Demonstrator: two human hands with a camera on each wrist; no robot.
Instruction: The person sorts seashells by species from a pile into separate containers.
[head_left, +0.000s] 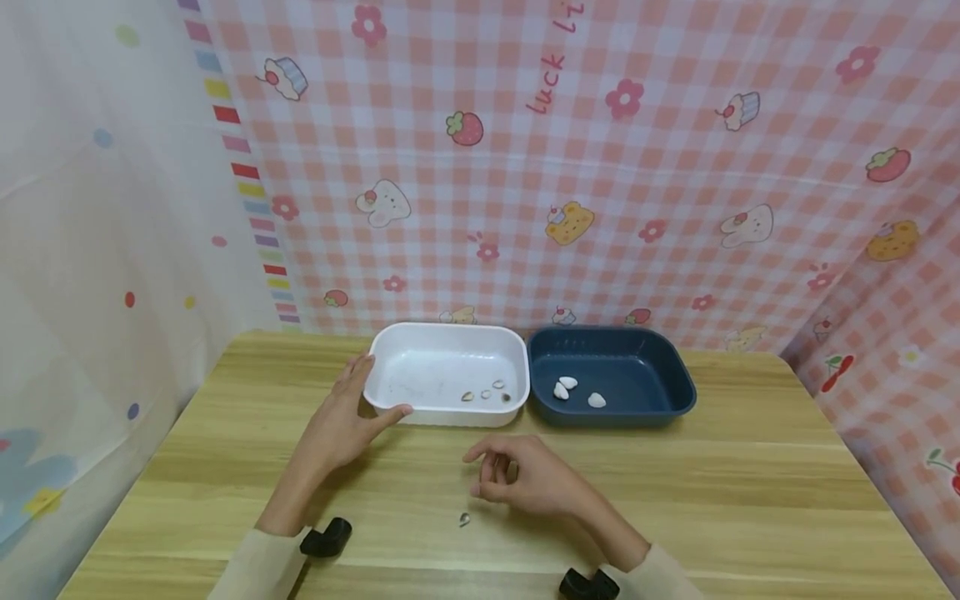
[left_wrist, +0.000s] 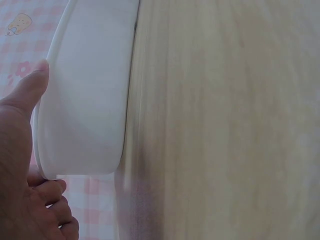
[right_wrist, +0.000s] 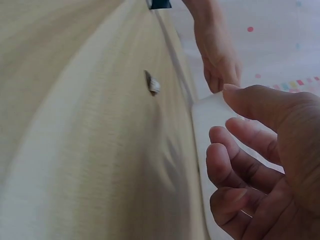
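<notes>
My left hand [head_left: 341,421] grips the near left corner of a white tray [head_left: 450,412]. Its thumb lies on the front rim and the fingers bend against the left end, as the left wrist view also shows. Several small brownish shells [head_left: 467,397] lie at the right of this tray's floor. Over the table in front of it hovers my right hand [head_left: 528,475], fingers loosely bent, nothing held. On the wood just below that hand, toward me, sits one small grey-brown shell [head_left: 464,519], also visible as a striped shell [right_wrist: 153,84] in the right wrist view.
A dark blue tray [head_left: 611,414] stands right beside the white one, with 3 white shells [head_left: 596,400] inside. Both trays are at the back of the wood-grain table [head_left: 750,500], before a pink checked curtain [head_left: 510,183]. Black wrist cameras [head_left: 326,538] sit at both cuffs.
</notes>
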